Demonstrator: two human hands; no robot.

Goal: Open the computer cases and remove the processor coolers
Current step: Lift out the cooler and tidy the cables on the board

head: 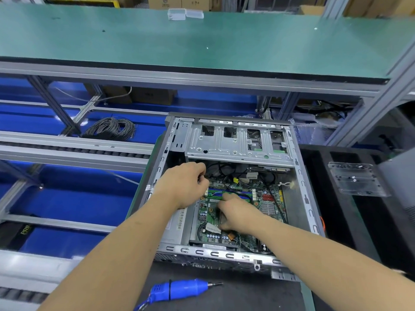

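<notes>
computer case [301,176], side panel off, lying open on the bench mat; left hand [186,185] pinching a cable by the memory slots, right hand [238,215] curled low over the motherboard [267,205], hold unclear; advise unplugging leads squarely before lifting any cooler.

Computer case [301,176]: bare silver-grey metal.
Motherboard [272,194] inside the case: green, with blue and green memory slots.
Cables [226,173] inside the case: black, one yellow connector.
Electric screwdriver [179,290] in front of the case: bright blue, black band.
Shelf [202,41] above the case: teal-green, dark edge.
Cable coil [112,129] left of the case: grey.
</notes>
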